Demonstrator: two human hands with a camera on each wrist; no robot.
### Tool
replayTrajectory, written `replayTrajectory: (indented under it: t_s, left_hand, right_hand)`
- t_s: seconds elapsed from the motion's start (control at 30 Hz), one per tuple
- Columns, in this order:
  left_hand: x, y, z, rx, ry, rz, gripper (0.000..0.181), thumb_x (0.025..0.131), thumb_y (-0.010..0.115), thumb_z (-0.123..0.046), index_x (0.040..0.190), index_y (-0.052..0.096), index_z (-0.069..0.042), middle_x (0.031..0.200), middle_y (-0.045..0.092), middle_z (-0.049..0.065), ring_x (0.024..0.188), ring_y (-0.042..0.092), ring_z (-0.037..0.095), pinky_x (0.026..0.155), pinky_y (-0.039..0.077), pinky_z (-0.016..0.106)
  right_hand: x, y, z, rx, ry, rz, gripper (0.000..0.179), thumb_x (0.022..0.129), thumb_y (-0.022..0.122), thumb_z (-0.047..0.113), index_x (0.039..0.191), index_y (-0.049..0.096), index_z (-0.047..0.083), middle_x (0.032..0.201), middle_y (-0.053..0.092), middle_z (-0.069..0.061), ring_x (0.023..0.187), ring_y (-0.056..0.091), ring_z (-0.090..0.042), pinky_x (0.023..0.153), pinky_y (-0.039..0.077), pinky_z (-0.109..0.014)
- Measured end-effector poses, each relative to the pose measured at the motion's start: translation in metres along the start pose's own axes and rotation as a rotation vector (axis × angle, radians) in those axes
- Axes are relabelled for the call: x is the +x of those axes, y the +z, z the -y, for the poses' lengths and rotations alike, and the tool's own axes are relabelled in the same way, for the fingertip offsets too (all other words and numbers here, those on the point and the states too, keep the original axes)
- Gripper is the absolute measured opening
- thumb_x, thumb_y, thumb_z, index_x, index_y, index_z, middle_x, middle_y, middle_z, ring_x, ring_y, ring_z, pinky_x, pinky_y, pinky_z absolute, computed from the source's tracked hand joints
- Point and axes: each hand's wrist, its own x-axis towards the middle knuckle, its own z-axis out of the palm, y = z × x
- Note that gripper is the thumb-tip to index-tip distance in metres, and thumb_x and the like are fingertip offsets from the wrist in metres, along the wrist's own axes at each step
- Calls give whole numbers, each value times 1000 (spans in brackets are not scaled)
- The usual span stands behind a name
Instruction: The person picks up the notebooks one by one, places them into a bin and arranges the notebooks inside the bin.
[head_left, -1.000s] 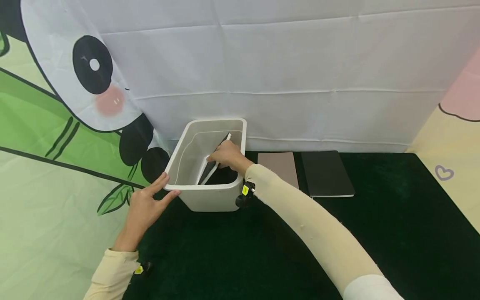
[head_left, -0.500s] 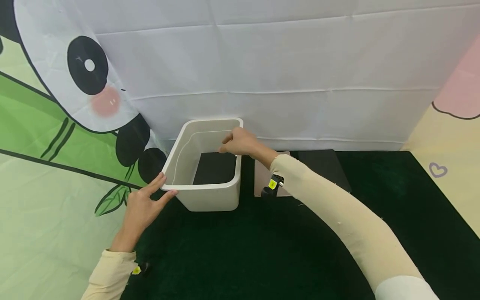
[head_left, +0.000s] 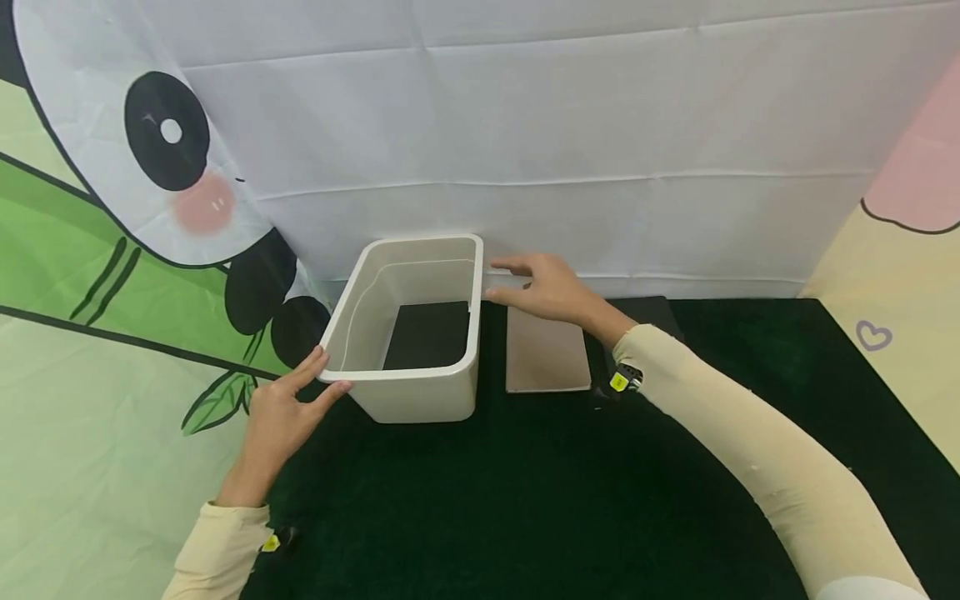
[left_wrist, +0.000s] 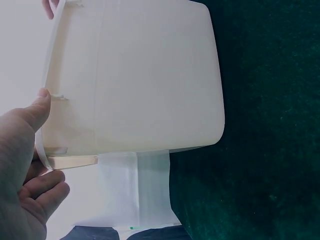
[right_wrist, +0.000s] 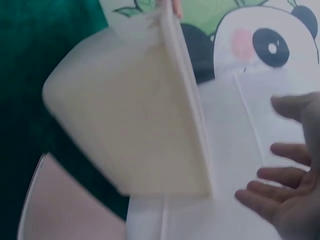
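Observation:
A white plastic bin (head_left: 420,397) stands on the table, with a black notebook (head_left: 427,336) lying flat at its bottom. My left hand (head_left: 281,417) grips the bin's near left rim corner; in the left wrist view the thumb lies on the front face and the fingers curl around the side. To the right of the bin, apart from it, my right hand (head_left: 551,290) hovers with fingers spread and holds nothing. Below that hand is a brownish-pink notebook (head_left: 546,354). Another black notebook (head_left: 651,312) lies beside it, largely hidden by the right wrist and sleeve.
Dark green cloth (head_left: 480,500) covers the table. Behind the bin hangs a white curtain (head_left: 562,142), and a panda-printed cloth (head_left: 180,208) is at the left. The table's right edge (head_left: 885,383) meets a yellow and pink cloth.
The right hand has let go of the black notebook, now flat in the bin, and has moved out to the right over the other notebooks. The left hand keeps its place on the rim.

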Motion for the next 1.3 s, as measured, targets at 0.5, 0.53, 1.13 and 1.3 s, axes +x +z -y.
replayTrajectory:
  t_s: [0.5,0.53,1.13,1.3]
  left_hand:
    - [2,3,3,-4,14,7,65,83,87,-26,138,62,-2,144,57,16,115,63,52,89,52,65]
    - [2,3,3,-5,19,4,65,82,87,-24,138,62,-2,144,58,16,115,63,51,89,53,64]
    - [-4,0,6,-18,6,-16,65,81,88,-23,137,62,-2,143,58,16,118,61,52,89,52,64]
    - [-4,0,7,-17,15,-24,66,80,89,-21,137,63,-2,142,59,17,116,62,52,88,53,64]
  right_hand:
    - [-77,-36,-102,-62,91,-40,67,100,64,47,158,41,23,164,36,-11,135,51,-48,107,44,-62]
    - [-83,-37,-108,-79,108,-38,68,100,63,47,158,40,22,164,36,-13,135,51,-49,106,44,-64]
    - [-155,-36,-173,-139,313,-72,73,102,58,52,158,38,10,160,31,-32,131,48,-59,99,46,-70]
    - [-167,-33,-186,-142,352,-65,74,101,58,54,158,38,11,159,32,-33,132,47,-59,98,47,-69]
